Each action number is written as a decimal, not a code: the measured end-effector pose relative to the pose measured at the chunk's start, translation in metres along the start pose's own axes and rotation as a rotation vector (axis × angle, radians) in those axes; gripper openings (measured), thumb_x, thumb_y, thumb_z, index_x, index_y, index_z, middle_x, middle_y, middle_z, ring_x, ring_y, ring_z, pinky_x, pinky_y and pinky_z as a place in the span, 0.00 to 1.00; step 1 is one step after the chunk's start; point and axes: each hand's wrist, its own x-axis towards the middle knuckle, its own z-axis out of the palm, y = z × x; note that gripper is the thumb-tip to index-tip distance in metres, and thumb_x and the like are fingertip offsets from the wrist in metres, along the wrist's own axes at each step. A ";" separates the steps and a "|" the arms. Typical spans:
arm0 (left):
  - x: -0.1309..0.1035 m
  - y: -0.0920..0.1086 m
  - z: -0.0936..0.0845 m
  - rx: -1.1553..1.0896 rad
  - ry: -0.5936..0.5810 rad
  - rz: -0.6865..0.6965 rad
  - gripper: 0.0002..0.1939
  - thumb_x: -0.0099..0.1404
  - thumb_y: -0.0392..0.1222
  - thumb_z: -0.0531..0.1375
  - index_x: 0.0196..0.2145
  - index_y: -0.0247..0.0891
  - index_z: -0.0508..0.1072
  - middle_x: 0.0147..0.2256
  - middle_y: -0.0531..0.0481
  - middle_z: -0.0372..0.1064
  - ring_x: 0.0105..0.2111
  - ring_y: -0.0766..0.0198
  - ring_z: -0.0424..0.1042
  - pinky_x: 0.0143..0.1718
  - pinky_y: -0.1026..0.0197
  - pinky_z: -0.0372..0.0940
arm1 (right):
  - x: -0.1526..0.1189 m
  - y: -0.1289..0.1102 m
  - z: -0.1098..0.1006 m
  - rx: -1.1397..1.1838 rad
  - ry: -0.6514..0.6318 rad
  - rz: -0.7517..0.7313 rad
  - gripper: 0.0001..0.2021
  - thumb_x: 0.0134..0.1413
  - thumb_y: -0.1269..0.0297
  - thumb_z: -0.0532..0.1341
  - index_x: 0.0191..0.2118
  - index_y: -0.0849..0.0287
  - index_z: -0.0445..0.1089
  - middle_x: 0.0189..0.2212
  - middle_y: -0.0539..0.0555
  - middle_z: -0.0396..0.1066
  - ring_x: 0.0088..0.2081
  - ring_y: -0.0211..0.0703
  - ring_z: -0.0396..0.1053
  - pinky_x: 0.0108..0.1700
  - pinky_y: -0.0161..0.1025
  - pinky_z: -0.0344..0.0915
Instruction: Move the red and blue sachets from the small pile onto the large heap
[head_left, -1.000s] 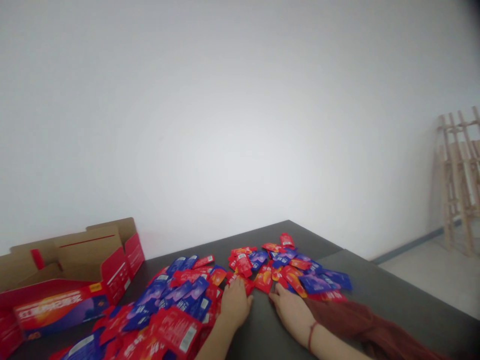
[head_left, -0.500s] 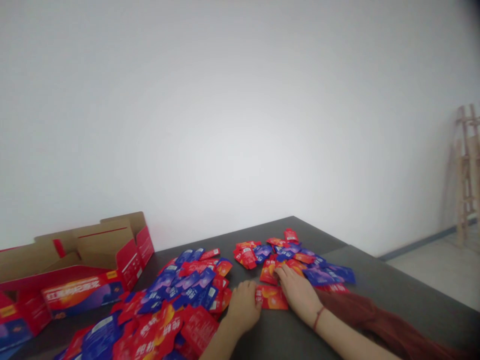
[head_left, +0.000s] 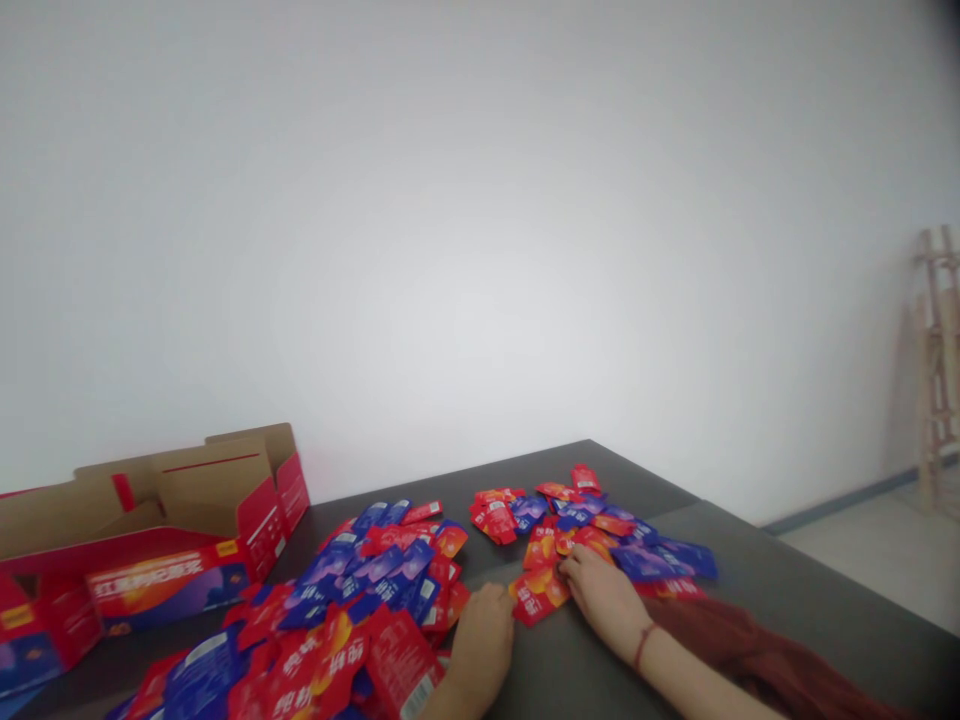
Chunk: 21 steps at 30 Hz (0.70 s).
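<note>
Red and blue sachets lie in a large heap (head_left: pixel 330 620) at the left and a smaller group (head_left: pixel 637 545) at the right. Between them, a red-orange sachet (head_left: pixel 538 595) lies tilted on the dark table. My left hand (head_left: pixel 484 640) is curled beside its left edge, at the heap's right side; what its fingers hold, if anything, is hidden. My right hand (head_left: pixel 600 595), with a thin red cord at the wrist, has its fingers bent down at the sachet's upper right edge; its fingertips are partly hidden.
Open red cardboard boxes (head_left: pixel 180 550) stand at the left. Brown-red cloth (head_left: pixel 742 640) lies beside my right forearm on the dark table (head_left: pixel 795 590). A white wall rises behind, and a wooden stand (head_left: pixel 937 380) is at the far right.
The sachet between my hands has turned and tilted. My left hand has moved slightly down, away from its left edge. My right hand has shifted slightly right and down.
</note>
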 end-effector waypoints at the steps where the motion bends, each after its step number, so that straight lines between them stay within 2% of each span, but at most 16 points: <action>1: 0.001 0.000 -0.001 0.001 -0.003 0.013 0.17 0.65 0.31 0.46 0.42 0.37 0.73 0.44 0.45 0.69 0.46 0.57 0.65 0.48 0.59 0.56 | 0.000 -0.002 0.002 0.013 0.006 -0.015 0.15 0.61 0.72 0.49 0.41 0.59 0.74 0.41 0.59 0.70 0.41 0.44 0.68 0.41 0.36 0.60; 8: 0.012 -0.004 0.002 -0.030 -0.047 0.126 0.17 0.65 0.34 0.47 0.41 0.42 0.74 0.40 0.46 0.72 0.44 0.57 0.66 0.49 0.58 0.58 | -0.009 -0.031 0.029 0.053 -0.082 -0.338 0.13 0.62 0.68 0.52 0.35 0.57 0.75 0.36 0.53 0.71 0.37 0.41 0.68 0.36 0.34 0.59; 10: 0.013 -0.006 0.003 -0.032 -0.045 0.136 0.16 0.64 0.34 0.48 0.42 0.42 0.74 0.40 0.47 0.72 0.44 0.56 0.66 0.49 0.57 0.58 | -0.005 -0.029 0.031 0.006 -0.093 -0.297 0.13 0.61 0.68 0.52 0.34 0.57 0.75 0.35 0.53 0.71 0.36 0.41 0.67 0.35 0.34 0.59; 14: 0.010 -0.005 0.002 -0.056 -0.012 0.119 0.19 0.63 0.32 0.48 0.46 0.41 0.73 0.43 0.47 0.72 0.46 0.57 0.67 0.50 0.56 0.58 | 0.016 -0.009 0.027 -0.058 -0.040 -0.110 0.15 0.61 0.72 0.49 0.37 0.60 0.74 0.38 0.57 0.70 0.38 0.42 0.67 0.39 0.35 0.59; 18: 0.006 -0.004 -0.001 -0.072 0.072 -0.023 0.22 0.61 0.30 0.48 0.51 0.39 0.69 0.47 0.46 0.69 0.48 0.57 0.66 0.50 0.57 0.58 | 0.020 0.001 0.025 -0.080 -0.049 -0.083 0.14 0.60 0.72 0.50 0.39 0.62 0.74 0.40 0.60 0.69 0.40 0.45 0.68 0.40 0.37 0.60; 21: 0.007 -0.008 -0.001 -0.054 0.025 -0.069 0.24 0.62 0.30 0.47 0.53 0.40 0.67 0.45 0.46 0.70 0.46 0.57 0.68 0.46 0.59 0.61 | 0.014 -0.002 0.027 -0.080 -0.063 -0.083 0.15 0.60 0.73 0.49 0.38 0.63 0.74 0.40 0.61 0.70 0.40 0.47 0.68 0.41 0.38 0.61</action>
